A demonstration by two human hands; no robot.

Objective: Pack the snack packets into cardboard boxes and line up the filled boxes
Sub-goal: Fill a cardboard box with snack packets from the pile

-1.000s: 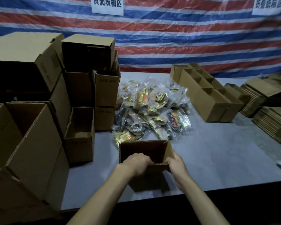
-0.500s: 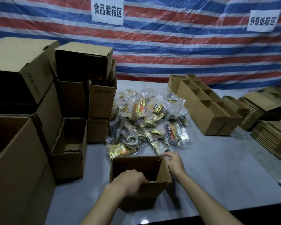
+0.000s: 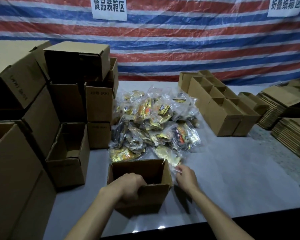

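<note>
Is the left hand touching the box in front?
Touching. Head view shows the left hand gripping the box, fingers curled over its near rim.

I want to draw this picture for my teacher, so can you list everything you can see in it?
open box: one, brown, near table edge, in front of the person
snack packets: a big pile, gold and clear, mid-table behind that box
stacked boxes: several, brown, left side
row of open boxes: several, brown, back right
flat cardboard: stacks, brown, far right
signs: two, white with black writing, on the tarp
tarp: one, red, white and blue stripes, behind the table
table: one, grey
left hand: grips the open box's near rim
right hand: at the nearest packet; grip too blurred to tell
</note>
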